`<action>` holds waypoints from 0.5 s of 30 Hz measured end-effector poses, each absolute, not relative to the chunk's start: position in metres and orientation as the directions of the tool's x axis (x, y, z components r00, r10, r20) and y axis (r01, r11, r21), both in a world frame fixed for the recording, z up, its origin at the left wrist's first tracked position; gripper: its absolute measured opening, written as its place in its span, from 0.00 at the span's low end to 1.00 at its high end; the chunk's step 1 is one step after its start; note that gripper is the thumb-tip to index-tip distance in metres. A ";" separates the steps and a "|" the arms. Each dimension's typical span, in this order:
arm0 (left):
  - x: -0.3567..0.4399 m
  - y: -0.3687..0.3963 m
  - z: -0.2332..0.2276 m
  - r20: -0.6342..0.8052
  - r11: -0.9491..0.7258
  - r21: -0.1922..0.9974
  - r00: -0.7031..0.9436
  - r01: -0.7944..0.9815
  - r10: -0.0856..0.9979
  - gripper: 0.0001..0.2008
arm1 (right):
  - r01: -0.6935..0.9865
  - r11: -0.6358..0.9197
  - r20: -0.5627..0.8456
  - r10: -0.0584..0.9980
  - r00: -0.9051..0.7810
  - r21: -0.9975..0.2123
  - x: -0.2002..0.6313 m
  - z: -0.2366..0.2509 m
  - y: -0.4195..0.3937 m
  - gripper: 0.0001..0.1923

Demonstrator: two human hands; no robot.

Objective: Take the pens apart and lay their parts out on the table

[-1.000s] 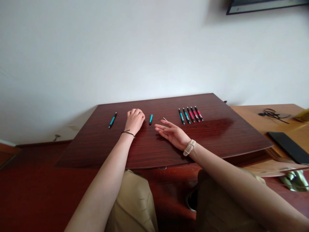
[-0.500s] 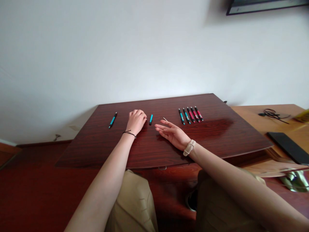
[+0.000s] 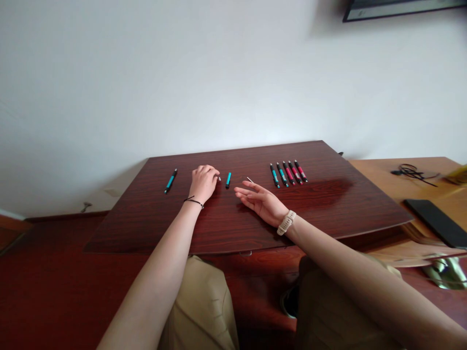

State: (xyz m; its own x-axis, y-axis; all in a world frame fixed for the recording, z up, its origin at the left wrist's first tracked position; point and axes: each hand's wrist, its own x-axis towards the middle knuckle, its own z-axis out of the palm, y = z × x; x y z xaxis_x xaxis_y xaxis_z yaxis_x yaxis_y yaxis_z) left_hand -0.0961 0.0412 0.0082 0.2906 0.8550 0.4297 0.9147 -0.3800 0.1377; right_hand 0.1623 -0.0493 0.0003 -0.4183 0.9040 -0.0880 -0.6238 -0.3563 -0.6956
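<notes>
My left hand (image 3: 204, 182), a dark cord round its wrist, rests low over the table with loosely bent fingers. The fingertips are partly hidden, and nothing shows in them. Just right of them lies a small pale pen piece (image 3: 219, 179), too small to make out well. Between my hands is a teal pen barrel (image 3: 228, 180) with a black end. My right hand (image 3: 262, 201), wearing a light watch strap, is held open, palm turned inward, fingers stretched left. A thin white stick, like a pen refill (image 3: 250, 180), shows just beyond its fingers, partly covered.
One teal pen (image 3: 170, 181) lies at the left of the dark wooden table (image 3: 219, 228). Several teal and pink pens (image 3: 288, 173) form a row on the right. A lighter desk (image 3: 386, 177) adjoins, bearing a black cable (image 3: 412, 172) and a flat black object (image 3: 436, 221).
My left hand has shifted slightly left, uncovering the small pale piece beside its fingers. My right hand and the pens have stayed in place.
</notes>
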 end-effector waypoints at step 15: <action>-0.107 0.037 0.010 0.423 -0.287 0.146 0.203 0.947 0.883 0.19 | -0.618 -0.350 -0.081 0.904 -0.420 -0.704 0.164 0.000 -0.049 0.24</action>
